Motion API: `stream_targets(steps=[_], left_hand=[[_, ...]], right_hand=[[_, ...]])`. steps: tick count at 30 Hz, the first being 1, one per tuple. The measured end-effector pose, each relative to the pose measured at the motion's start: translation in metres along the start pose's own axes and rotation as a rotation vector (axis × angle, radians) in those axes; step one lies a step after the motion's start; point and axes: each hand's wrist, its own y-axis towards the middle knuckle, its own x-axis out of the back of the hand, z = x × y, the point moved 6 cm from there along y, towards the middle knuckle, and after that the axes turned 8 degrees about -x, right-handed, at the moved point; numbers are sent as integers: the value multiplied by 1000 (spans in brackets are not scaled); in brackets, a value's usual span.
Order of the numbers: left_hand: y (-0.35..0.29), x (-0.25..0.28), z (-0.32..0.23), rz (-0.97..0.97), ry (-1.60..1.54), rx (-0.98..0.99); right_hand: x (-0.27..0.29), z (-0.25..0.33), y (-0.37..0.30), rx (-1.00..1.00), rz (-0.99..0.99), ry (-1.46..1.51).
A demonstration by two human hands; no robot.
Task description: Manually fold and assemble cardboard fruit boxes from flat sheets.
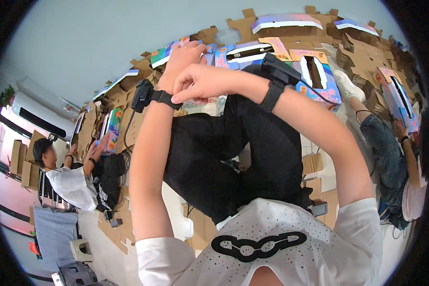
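Note:
My left hand [185, 61] reaches forward, palm down, with its fingers stretched out above a printed green and blue carton [161, 55]. Around my left wrist runs a black wrist strap [164, 97] carrying a small black camera-like device [142, 95]. Crossing over from the right, my right hand [198, 83] has curled fingers, and its thumb and fingertips close on the strap by the inner side of the wrist. A second black strap [272, 95] with a similar device [280, 69] sits on my right forearm, a cable trailing from it.
Colourful cartons with long slots [311, 71] and flattened brown cardboard [362, 55] line the surface ahead. One co-worker in a white shirt [74, 186] handles a carton at left. Another person's jeans [386, 148] and hand are at right. Cardboard [117, 229] lies on the floor.

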Motion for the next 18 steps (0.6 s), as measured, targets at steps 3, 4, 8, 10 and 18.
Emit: stream_targets(steps=[3,4,8,10,18], left_hand=[[2,7,14,91,-7,89],[3,9,20,107,5,112],[17,7,44,157,-59,180],[12,3,67,142,-72,140],[-29,-23,114,528,-291,367]], right_hand=[[1,5,0,81,-70,11],[1,11,0,147,-95,-14],[10,13,8,87,-8,142],[24,29,8,63,75,88],[165,6,25,-238,53,-394]])
